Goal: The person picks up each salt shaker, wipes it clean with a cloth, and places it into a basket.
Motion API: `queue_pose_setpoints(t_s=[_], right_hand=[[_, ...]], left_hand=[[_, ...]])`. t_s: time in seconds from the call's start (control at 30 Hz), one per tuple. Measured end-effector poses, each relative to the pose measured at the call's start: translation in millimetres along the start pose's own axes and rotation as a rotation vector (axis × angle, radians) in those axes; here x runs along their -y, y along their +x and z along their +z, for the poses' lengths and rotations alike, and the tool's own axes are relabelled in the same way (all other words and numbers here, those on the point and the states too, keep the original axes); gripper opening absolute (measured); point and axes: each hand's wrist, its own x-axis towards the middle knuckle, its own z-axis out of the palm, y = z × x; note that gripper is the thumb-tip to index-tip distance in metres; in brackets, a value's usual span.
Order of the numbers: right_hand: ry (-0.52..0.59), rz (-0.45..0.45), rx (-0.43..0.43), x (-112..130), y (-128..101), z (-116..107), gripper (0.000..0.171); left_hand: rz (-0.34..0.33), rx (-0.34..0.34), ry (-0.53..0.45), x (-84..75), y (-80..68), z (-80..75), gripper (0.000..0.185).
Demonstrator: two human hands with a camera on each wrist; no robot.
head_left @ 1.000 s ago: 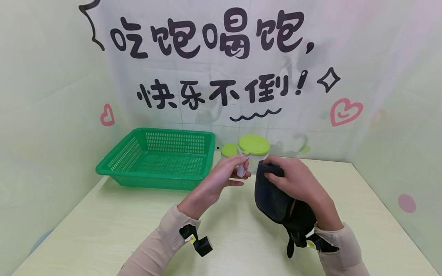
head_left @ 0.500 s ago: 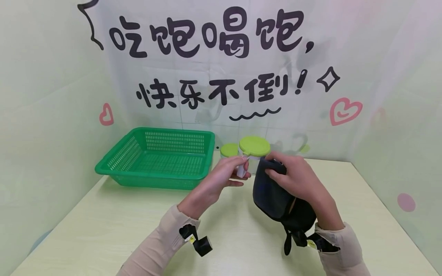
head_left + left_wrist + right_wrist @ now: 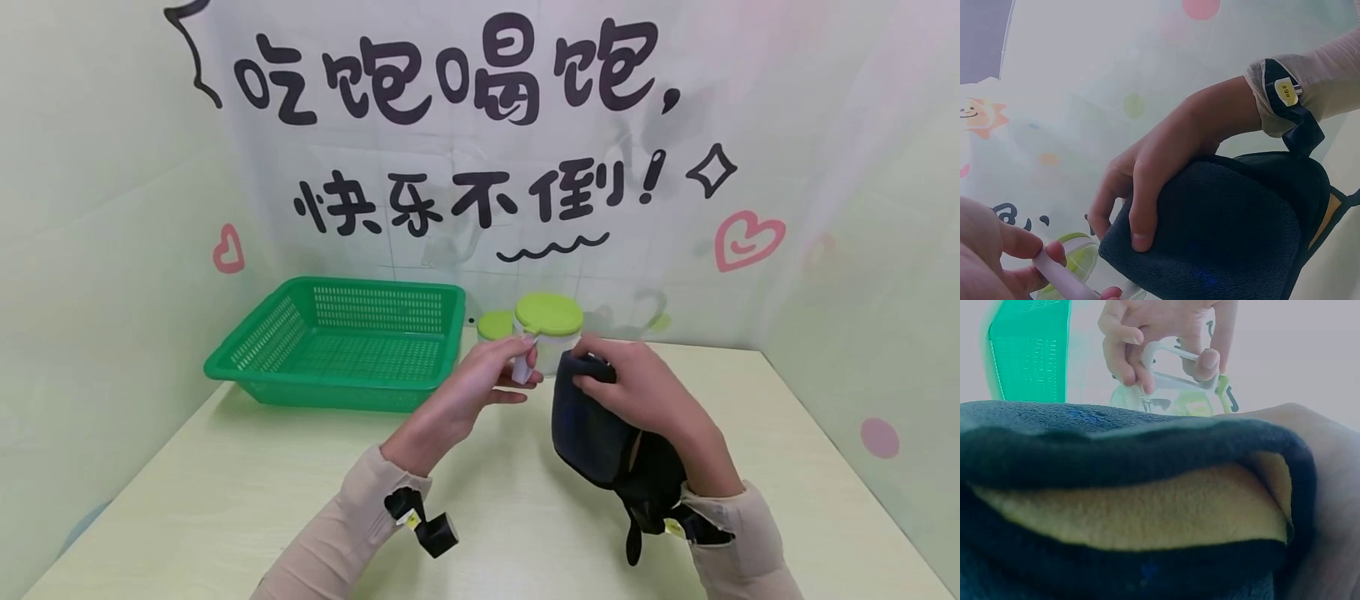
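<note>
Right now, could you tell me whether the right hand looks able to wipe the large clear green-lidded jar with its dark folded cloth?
Probably yes: the right hand holds the cloth right beside the jar, nothing between.

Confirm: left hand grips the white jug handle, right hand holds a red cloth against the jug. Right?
Wrong on colour. The cloth in the right hand is dark navy with a yellow inner side, as the right wrist view shows. The left hand does grip the jug handle.

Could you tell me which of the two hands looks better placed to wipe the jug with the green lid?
Probably the right hand: it already holds the dark cloth right against the jug, while the left hand is busy gripping the jug's white handle.
</note>
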Motion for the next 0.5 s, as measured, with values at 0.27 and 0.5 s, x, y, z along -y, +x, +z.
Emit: queue_pose_setpoints(t_s=[0.27, 0.5], right_hand=[[0.037, 0.003, 0.088, -5.5, 2.2, 3.2, 0.015], [0.013, 0.016, 0.138, -10.6, 4.1, 4.6, 0.015]], left_hand=[[-0.005, -0.02, 0.001, -1.7, 0.1, -0.6, 0.032], [-0.003, -0.016, 0.001, -1.6, 1.0, -1.6, 0.032]])
